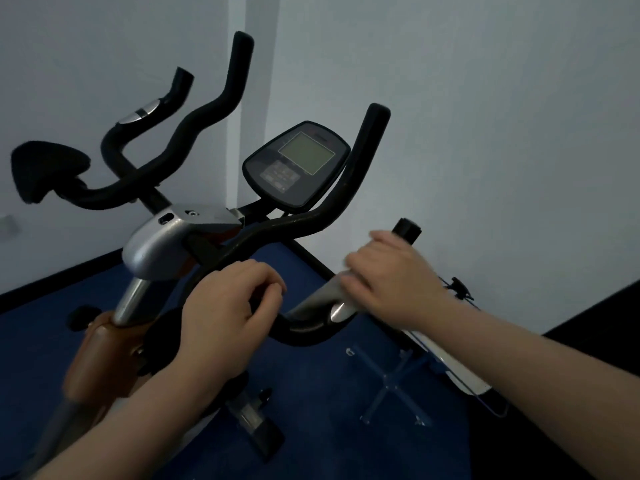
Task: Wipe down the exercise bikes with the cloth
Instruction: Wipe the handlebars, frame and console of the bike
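Note:
An exercise bike fills the view, with black curved handlebars (221, 109) and a console with a grey screen (298, 164) at the middle. My left hand (225, 313) grips the black handlebar just below the silver stem cover (162, 240). My right hand (391, 275) grips a pale cloth (322, 299) wrapped round the right handle. That handle's black end cap (408, 230) sticks out above my fingers. A white strip (450, 367) shows below my right forearm; I cannot tell whether it belongs to the cloth.
The bike's orange-brown frame (104, 351) runs down at lower left. A black elbow pad (45, 174) sits at far left. Blue floor (311, 427) lies below, with a blue cross-shaped stand (391, 386) on it. White walls meet in a corner behind the bike.

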Motion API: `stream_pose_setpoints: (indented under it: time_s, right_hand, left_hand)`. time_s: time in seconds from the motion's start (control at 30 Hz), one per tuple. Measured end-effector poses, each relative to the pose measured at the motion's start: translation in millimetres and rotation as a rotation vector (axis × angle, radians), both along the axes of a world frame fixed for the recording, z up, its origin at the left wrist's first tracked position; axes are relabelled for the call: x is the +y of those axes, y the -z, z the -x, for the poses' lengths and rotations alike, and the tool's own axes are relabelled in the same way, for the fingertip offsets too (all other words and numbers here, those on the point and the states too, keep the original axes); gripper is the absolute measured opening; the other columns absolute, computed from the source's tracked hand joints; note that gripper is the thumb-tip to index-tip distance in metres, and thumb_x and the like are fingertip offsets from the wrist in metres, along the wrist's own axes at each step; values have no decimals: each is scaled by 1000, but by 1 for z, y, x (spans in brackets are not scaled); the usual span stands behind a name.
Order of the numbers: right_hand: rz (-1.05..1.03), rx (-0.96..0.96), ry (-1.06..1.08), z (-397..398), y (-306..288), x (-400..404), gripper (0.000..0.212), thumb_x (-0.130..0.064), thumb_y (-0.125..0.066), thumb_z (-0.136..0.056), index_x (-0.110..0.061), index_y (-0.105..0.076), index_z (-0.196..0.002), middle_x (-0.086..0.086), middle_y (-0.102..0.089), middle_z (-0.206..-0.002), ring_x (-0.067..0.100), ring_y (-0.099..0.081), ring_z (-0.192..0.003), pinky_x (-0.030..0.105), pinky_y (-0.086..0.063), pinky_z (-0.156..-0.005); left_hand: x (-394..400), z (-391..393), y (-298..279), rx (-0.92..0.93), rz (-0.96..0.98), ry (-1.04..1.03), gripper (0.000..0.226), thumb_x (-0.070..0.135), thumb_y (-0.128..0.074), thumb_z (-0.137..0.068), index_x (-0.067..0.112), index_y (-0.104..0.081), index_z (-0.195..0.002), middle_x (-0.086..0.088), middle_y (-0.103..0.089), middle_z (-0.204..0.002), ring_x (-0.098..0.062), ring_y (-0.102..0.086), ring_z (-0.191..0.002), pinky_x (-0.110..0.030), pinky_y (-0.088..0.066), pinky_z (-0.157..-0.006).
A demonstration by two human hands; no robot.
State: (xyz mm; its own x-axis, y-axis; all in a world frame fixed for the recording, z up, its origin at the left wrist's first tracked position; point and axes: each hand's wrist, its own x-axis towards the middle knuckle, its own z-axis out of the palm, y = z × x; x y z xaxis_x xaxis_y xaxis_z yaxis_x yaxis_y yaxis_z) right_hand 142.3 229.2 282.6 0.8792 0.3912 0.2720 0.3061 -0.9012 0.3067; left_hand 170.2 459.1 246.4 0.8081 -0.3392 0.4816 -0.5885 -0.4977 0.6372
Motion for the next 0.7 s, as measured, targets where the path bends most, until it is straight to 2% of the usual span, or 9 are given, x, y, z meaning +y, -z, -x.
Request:
stream_pose_setpoints:
  time_s: [0.07,0.17,0.3,0.33,0.4,0.5,0.57,0.63,0.7]
  right_hand:
    - [-19,-64,138,3,0,-2,33,-27,-40,-95,-12,-62,-76,4,-62,-71,25,-56,-74,39,-33,-108]
    - [-184,-95,293,8,24,47,29,-28,-39,-93,-15,-63,-80,2,-64,-71,26,-58,-72,41,-36,-100]
    - [-167,208,98,3,11,52,26,-38,-33,-98,-24,-47,-114,5,-65,-99,30,-59,-70,43,-46,-76]
    - [-231,315,59,1,0,38,22,-39,-32,-99,-28,-44,-113,4,-64,-99,30,-59,-73,43,-48,-72]
    - [-212,424,8,-3,-21,8,26,-41,-28,-100,-29,-50,-106,-4,-65,-90,24,-59,-80,39,-45,-76]
    - [85,305,-40,0,-20,-5,28,-34,-30,-100,-26,-56,-100,-9,-64,-88,17,-58,-79,35,-39,-84]
    - [174,205,37,3,0,30,17,-31,-41,-94,-21,-53,-89,-4,-64,-79,22,-58,-66,37,-39,-68]
    - [61,269,131,-1,20,72,13,-30,-43,-91,-19,-43,-84,2,-66,-77,23,-51,-54,31,-25,-54]
    - [-19,343,157,-2,24,93,13,-30,-39,-95,-18,-41,-90,5,-63,-86,24,-49,-57,30,-17,-48]
  left_hand:
    - [-1,1,0,7,23,-33,22,34,-43,-83,28,-63,-76,17,-59,-72,-2,-53,-73,-23,-43,-61]
    - [-2,0,1,7,31,-69,23,35,-42,-82,27,-63,-76,15,-60,-72,-3,-53,-71,-26,-42,-61]
    - [-3,1,1,1,17,-74,23,36,-42,-82,29,-63,-76,13,-61,-73,-4,-55,-71,-24,-43,-61]
    - [-3,1,1,3,15,-79,22,36,-43,-82,29,-63,-76,14,-61,-73,-4,-55,-72,-24,-43,-61]
    - [-3,1,2,6,21,-93,21,35,-43,-82,30,-63,-76,15,-61,-73,-3,-56,-74,-23,-44,-62]
    - [-4,1,4,-12,41,-118,19,33,-44,-83,29,-62,-77,17,-60,-75,-2,-55,-76,-21,-44,-64]
    - [-3,1,5,-30,72,-124,19,31,-45,-84,27,-63,-79,17,-59,-76,0,-54,-77,-20,-43,-65]
    - [-3,2,5,-54,117,-128,17,27,-47,-85,23,-64,-81,16,-58,-78,0,-54,-78,-22,-45,-67]
    - [-3,4,4,-77,146,-126,16,23,-49,-86,18,-64,-85,12,-59,-82,-3,-54,-79,-23,-46,-69]
